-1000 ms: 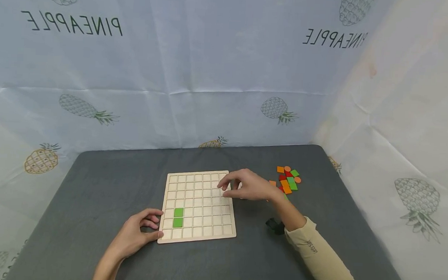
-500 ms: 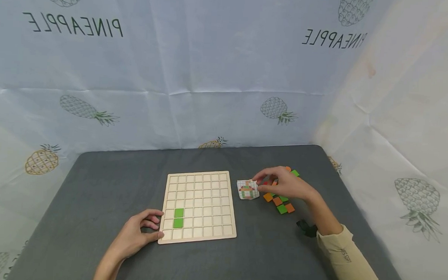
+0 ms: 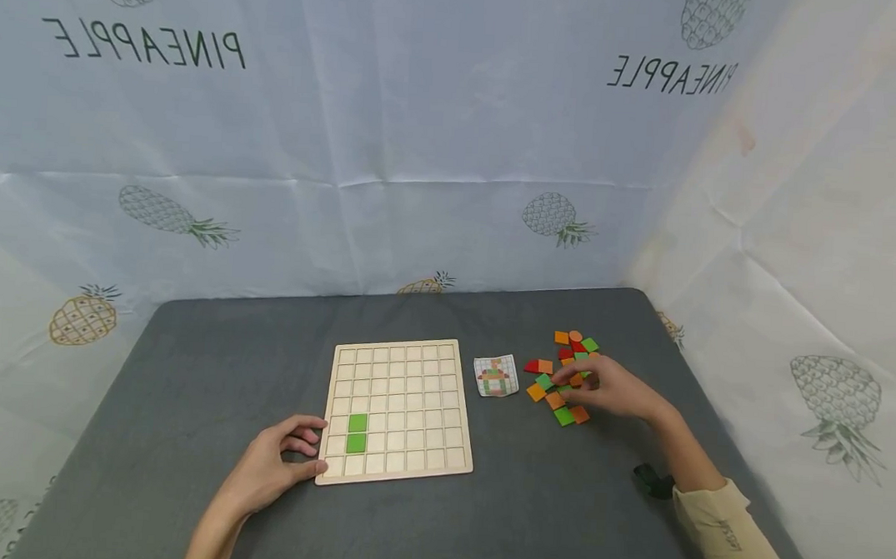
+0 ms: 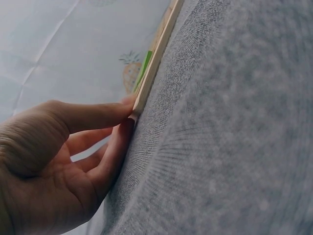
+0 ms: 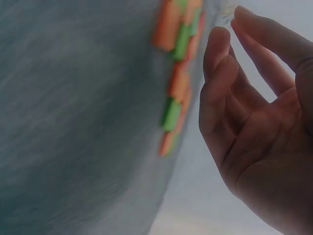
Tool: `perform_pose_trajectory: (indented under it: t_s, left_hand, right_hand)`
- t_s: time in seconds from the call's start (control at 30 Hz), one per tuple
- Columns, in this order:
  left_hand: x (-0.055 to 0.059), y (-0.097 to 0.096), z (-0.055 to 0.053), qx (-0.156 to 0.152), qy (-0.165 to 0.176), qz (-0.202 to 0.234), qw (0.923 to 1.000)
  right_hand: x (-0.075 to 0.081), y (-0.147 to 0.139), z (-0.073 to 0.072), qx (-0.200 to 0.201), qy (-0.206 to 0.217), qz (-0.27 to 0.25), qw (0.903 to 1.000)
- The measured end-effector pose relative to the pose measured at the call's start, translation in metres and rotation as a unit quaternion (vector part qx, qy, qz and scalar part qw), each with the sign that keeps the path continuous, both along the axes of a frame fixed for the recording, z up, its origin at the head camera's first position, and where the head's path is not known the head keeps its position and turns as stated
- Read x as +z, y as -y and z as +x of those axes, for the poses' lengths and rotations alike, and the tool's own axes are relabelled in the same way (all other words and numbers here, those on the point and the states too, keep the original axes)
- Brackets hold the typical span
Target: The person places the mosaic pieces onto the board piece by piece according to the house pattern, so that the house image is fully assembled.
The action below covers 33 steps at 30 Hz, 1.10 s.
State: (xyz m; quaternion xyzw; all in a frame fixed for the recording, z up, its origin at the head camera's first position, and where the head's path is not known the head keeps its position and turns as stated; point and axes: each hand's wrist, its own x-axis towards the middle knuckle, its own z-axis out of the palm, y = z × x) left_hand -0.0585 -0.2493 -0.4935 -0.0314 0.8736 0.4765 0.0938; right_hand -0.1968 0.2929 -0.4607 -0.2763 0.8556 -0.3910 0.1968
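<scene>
My left hand (image 3: 263, 470) grips the left edge of a pale wooden grid board (image 3: 412, 407) near its lower left corner. In the left wrist view, the thumb and a finger meet at the edge of the board (image 4: 155, 63). Two green square tiles (image 3: 356, 433) sit one above the other in the grid cells. Over on the right, my right hand (image 3: 612, 388) hovers above a loose group of coloured tiles (image 3: 536, 392), covering some of them. The right wrist view shows its fingers loosely bent and apart from the thumb, with no tile visible between them.
A small paper card (image 3: 495, 376) with a coloured grid pattern lies between board and tiles. Orange, red and green pieces, some round, are scattered on the grey table (image 3: 407, 528). A dark object (image 3: 653, 482) is beside the right wrist. Pineapple-print cloth (image 3: 424, 128) hangs behind.
My right hand has moved right, from above the board's right side, past the card, to the tiles, uncovering the card. The left hand and the board have stayed put.
</scene>
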Motion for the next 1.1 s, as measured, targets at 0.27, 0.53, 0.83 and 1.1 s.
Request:
perform_pose_trajectory:
  t_s: [0.27, 0.53, 0.83, 1.1]
  left_hand:
    - [0.0, 0.0, 0.0, -0.006, 0.001, -0.006, 1.0]
    - [-0.001, 0.001, 0.001, -0.004, 0.001, -0.005, 1.0]
    - [-0.001, 0.001, 0.001, -0.003, 0.005, -0.003, 1.0]
    - [-0.001, 0.001, 0.001, -0.002, 0.006, -0.003, 1.0]
  right_hand:
    - [-0.016, -0.018, -0.005, -0.008, 0.015, -0.001, 0.9999]
    - [-0.018, -0.019, -0.01, -0.019, 0.014, 0.009, 0.9997]
    - [-0.019, -0.017, -0.011, -0.026, -0.005, 0.03, 0.9992]
    - [-0.017, -0.015, -0.01, -0.018, -0.044, 0.049, 0.9976]
